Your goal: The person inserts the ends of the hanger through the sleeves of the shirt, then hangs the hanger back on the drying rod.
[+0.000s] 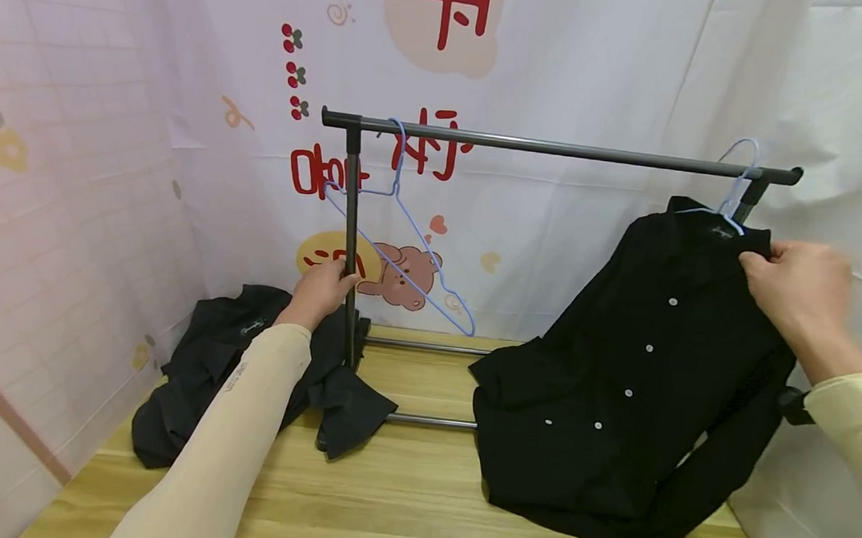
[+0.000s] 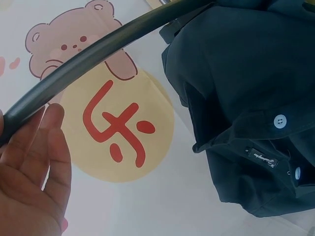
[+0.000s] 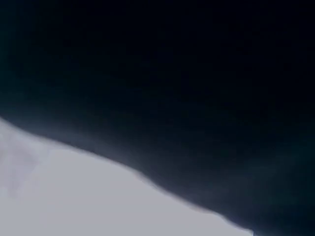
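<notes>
Fingers and thumb of the right hand [image 1: 803,292] pinch the black long-sleeved button-up shirt [image 1: 616,395] beside its collar, while those of the left hand [image 1: 318,291] grip the left upright [image 1: 352,231] of a grey tube garment rack, the tube passing between thumb and fingers. Nearest the viewer, a cream left sleeve [image 1: 236,422] with small print extends over a light wood-grain tabletop [image 1: 357,511]; a matching right sleeve [image 1: 854,426] enters from the right edge. The pinched shirt hangs at the rack's right end, its front with pale buttons facing the viewer and its collar around a light-blue hanger [image 1: 733,193] hooked over the crossbar [image 1: 557,147]. A second black shirt [image 1: 201,387] lies heaped at the left of the tabletop, partly behind the left forearm. A second light-blue hanger [image 1: 420,237] hangs tilted from the crossbar near the left upright. Farthest back, a white printed curtain [image 1: 592,57] bears red characters, cherries, hearts and a pink bear. In the right wrist view, blurred dark fabric fills most of the field, and the fingers cannot be made out.
</notes>
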The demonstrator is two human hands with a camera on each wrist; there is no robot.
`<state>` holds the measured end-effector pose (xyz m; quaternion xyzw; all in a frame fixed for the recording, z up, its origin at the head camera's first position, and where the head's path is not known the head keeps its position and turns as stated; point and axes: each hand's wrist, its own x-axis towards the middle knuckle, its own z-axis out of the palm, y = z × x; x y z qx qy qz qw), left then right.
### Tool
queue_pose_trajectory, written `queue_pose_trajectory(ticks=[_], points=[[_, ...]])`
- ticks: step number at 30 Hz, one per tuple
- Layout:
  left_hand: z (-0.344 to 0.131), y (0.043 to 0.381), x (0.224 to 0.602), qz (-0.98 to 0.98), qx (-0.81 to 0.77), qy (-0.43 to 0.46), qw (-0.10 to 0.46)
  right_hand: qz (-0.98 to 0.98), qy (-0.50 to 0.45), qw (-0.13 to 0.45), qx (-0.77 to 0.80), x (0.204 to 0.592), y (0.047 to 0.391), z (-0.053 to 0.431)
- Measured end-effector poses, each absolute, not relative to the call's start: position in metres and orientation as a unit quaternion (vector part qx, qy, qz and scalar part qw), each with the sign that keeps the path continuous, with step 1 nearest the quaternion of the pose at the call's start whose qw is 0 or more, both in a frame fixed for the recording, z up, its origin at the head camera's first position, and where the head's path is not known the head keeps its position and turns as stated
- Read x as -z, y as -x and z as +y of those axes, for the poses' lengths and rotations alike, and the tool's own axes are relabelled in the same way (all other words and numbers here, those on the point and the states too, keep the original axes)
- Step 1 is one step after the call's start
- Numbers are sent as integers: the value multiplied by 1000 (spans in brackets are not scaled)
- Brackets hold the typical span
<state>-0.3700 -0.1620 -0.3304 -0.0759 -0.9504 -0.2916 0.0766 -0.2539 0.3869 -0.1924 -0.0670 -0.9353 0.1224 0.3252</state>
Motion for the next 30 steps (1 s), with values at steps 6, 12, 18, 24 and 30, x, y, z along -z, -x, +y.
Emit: queue_pose_trajectory(ticks=[6,12,18,24,30], points=[[-161,371,332,-950,292,76,82,-948,54,284,-133,214,258,391],[-162,370,332,-949,294,70,84,-948,63,287,-125,218,255,388],[-160,372,332,-948,299,69,89,-944,82,303,-104,219,247,378],[-160,372,332,-948,296,67,90,-924,33,364,-114,221,239,350],[-160,370,331,-948,299,67,90,-915,-17,377,-140,230,236,320]])
